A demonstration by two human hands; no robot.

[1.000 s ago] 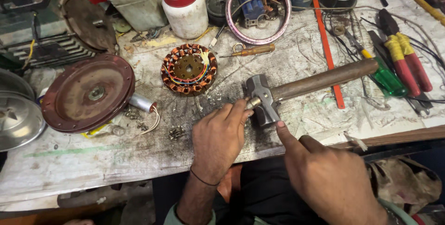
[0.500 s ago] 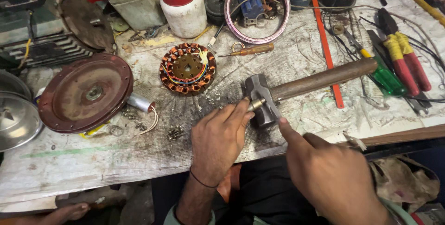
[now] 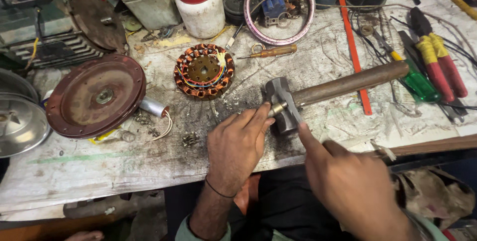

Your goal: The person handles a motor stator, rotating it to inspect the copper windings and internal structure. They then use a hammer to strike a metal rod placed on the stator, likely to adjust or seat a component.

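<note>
A: What differs from the views half a second and a second back?

B: Very little. The hammer [image 3: 298, 99] lies as before on the worktop [image 3: 149, 164], head toward the person and wooden handle running up to the right. The left hand [image 3: 237, 147] has kept its fingertips on the small brass-coloured cylinder [image 3: 277, 108] at the hammer head. The right hand [image 3: 348, 181] has edged upward, so its index finger now meets the lower face of the head.

A: What does that imply for the work?

B: Judged from this, the piece is being steadied against the steel head, not yet lifted or struck.

A: State of each grip?

B: Left grip: closed in a pinch on the cylinder. Right grip: loose, one finger extended, holding nothing.

A: Position of the cylinder relative to the grip?

B: Directly at the left fingertips, touching the hammer head beside the handle socket. The copper-wound stator [image 3: 203, 71] lies apart, up and left.
</note>
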